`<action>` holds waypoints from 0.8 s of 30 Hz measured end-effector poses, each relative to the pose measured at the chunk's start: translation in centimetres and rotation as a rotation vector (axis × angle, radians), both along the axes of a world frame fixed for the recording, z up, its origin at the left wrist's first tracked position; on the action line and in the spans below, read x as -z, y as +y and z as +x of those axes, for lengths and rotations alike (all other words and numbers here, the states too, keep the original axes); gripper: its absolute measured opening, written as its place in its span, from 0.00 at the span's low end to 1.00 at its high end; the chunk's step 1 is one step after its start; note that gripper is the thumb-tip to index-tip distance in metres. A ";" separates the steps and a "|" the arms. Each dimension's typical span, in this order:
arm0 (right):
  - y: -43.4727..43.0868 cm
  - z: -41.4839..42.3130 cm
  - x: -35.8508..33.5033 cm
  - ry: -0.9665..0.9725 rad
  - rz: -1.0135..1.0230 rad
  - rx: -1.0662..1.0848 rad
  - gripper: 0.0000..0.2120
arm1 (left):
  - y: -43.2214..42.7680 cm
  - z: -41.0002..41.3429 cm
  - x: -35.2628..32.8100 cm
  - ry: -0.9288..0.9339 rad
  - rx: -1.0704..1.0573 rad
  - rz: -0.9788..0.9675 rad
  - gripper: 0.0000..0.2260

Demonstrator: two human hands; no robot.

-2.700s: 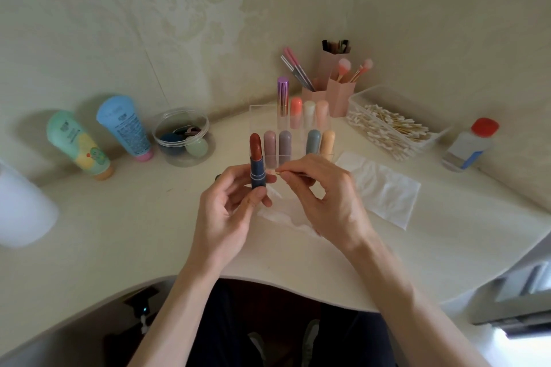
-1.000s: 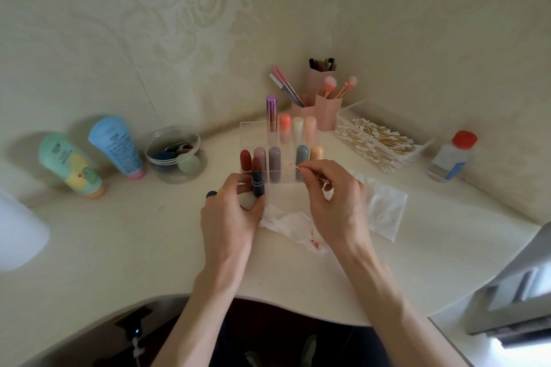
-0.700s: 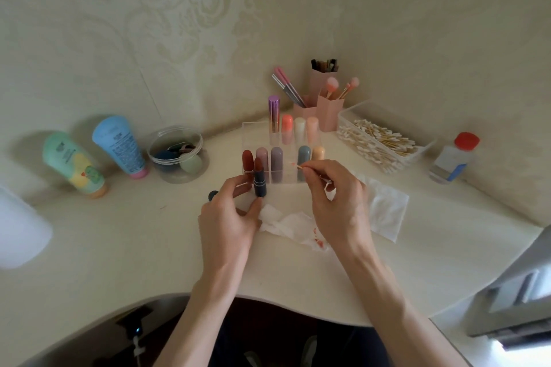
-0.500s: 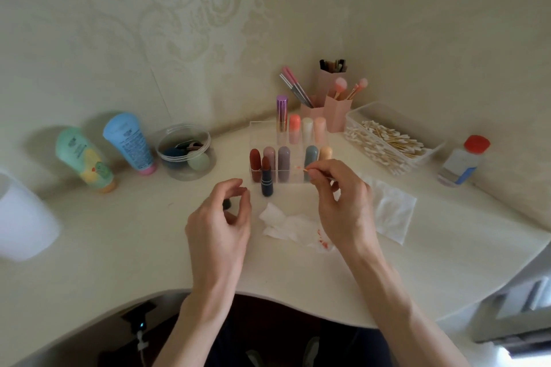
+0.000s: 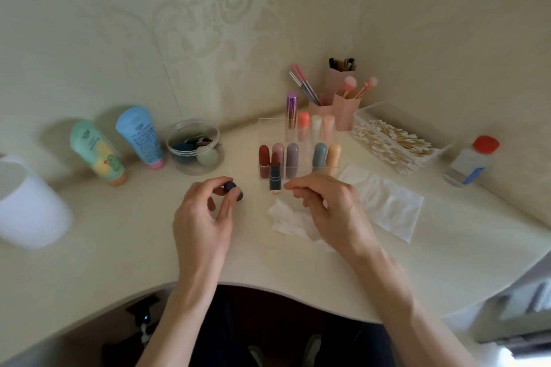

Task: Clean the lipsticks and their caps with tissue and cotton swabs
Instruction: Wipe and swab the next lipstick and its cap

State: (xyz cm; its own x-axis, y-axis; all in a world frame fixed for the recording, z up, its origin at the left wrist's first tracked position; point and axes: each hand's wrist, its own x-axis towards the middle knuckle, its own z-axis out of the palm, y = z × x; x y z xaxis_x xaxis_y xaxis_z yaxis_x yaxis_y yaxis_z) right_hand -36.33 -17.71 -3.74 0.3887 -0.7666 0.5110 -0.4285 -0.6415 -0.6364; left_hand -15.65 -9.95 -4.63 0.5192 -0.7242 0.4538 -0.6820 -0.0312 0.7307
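Observation:
An uncapped lipstick with a dark blue base and a red-brown bullet stands upright on the desk in front of the clear organizer. My left hand pinches its dark blue cap between thumb and fingers, low over the desk to the lipstick's left. My right hand pinches a cotton swab; the swab's pink-stained tip lies just below the lipstick's base. A crumpled tissue lies partly under my right hand.
Several capped lipsticks stand in the organizer. A flat tissue lies to the right, with a tray of cotton swabs and a red-capped bottle behind it. Two tubes, a clear jar, a white cup and brush holders stand along the back.
My left hand set the lipstick upright on the desk, let go, moved left and took hold of the dark cap. My right hand lowered the swab toward the desk.

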 end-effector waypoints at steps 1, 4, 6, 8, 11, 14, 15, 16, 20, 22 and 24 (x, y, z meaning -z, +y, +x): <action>0.0 0.0 0.0 0.002 -0.003 -0.001 0.12 | 0.0 0.1 -0.3 0.156 0.057 -0.024 0.06; 0.2 0.0 -0.3 -0.012 -0.027 -0.004 0.11 | 0.3 0.3 -1.4 0.589 0.256 -0.044 0.06; 0.3 0.1 -0.6 -0.034 -0.048 -0.013 0.09 | 0.7 0.2 -1.9 0.698 0.316 -0.026 0.07; 0.5 0.3 -0.8 -0.058 -0.073 -0.018 0.08 | 1.0 0.2 -2.2 0.764 0.339 0.005 0.09; 0.7 0.5 -1.0 -0.075 -0.107 -0.031 0.08 | 1.2 0.3 -2.4 0.830 0.361 0.025 0.11; 0.9 0.7 -1.0 -0.072 -0.135 -0.048 0.07 | 1.3 0.4 -2.3 0.845 0.378 0.029 0.10; 0.9 0.8 -1.1 -0.068 -0.152 -0.056 0.07 | 1.3 0.4 -2.3 0.844 0.388 0.031 0.10; 0.9 0.9 -1.0 -0.060 -0.175 -0.061 0.07 | 1.3 0.5 -2.3 0.839 0.397 0.037 0.09; 1.0 1.4 -0.9 -0.018 -0.241 -0.058 0.06 | 1.4 0.6 -2.2 0.799 0.428 0.066 0.09; 1.2 1.6 -0.8 0.003 -0.259 -0.058 0.06 | 1.3 0.6 -2.1 0.806 0.437 0.073 0.09; 1.3 1.6 -0.8 0.022 -0.289 -0.067 0.06 | 1.3 0.8 -2.0 0.821 0.438 0.069 0.10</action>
